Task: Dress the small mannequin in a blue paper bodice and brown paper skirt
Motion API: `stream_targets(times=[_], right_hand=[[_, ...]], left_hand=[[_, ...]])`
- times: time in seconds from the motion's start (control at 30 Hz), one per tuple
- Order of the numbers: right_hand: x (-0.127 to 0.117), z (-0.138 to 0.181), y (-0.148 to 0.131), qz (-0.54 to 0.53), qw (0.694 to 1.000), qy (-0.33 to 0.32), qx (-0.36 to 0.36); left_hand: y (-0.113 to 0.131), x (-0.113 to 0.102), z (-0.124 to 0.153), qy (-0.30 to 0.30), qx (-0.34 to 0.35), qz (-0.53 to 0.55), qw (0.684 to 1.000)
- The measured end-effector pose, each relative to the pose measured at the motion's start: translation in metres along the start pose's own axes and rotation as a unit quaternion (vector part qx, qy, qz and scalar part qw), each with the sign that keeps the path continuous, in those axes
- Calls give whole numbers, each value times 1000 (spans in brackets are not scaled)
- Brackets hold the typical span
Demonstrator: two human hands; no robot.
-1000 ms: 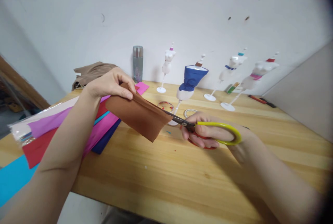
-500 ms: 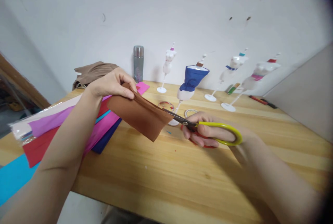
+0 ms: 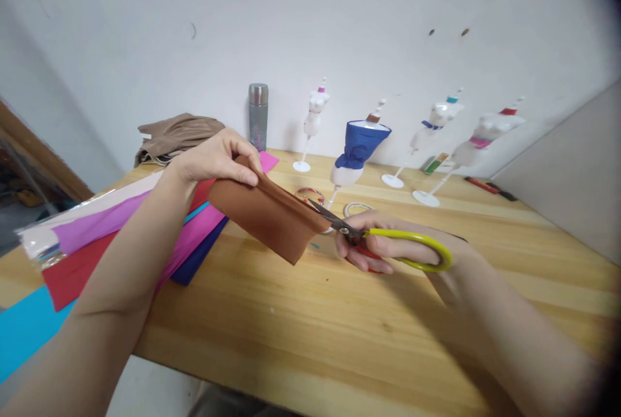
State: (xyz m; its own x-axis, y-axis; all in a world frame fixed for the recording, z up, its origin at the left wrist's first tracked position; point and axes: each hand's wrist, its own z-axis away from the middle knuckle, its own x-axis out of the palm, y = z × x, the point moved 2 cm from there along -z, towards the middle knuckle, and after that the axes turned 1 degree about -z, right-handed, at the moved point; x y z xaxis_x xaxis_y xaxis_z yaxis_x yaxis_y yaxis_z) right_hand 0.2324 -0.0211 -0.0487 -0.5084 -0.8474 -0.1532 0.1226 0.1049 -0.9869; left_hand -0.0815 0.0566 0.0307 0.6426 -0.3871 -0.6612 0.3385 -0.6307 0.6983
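Observation:
My left hand [image 3: 226, 157] pinches the top edge of a folded piece of brown fabric [image 3: 272, 220], which hangs above the table. Gripped in my right hand [image 3: 369, 242] is a pair of scissors [image 3: 343, 231] with one yellow and one red handle. Their blades are parted at the fabric's right end, with one blade tip showing above the top edge; whether the lower blade is in the fold I cannot tell. Behind the scissors stands a small white dress form [image 3: 343, 174] wrapped in blue fabric [image 3: 359, 145].
Several coloured fabric pieces [image 3: 92, 262] lie on the left of the wooden table [image 3: 272, 346]. A brown cloth bundle [image 3: 177, 136] and a thermos flask [image 3: 258, 116] are at the back. More dress forms [image 3: 315, 113] line the wall, near a white tape roll [image 3: 358, 209] and a patterned ring [image 3: 310, 194].
My left hand and the brown fabric have shifted slightly right. The scissor blades have opened wider, and my right hand has moved slightly left.

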Motion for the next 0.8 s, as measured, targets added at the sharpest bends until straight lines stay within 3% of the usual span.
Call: stream_targets(times=[0.8], right_hand=[[-1,-2,5,-46,999,2,-12]], left_hand=[[-2,7,-4,-13,-6,-2,1000]])
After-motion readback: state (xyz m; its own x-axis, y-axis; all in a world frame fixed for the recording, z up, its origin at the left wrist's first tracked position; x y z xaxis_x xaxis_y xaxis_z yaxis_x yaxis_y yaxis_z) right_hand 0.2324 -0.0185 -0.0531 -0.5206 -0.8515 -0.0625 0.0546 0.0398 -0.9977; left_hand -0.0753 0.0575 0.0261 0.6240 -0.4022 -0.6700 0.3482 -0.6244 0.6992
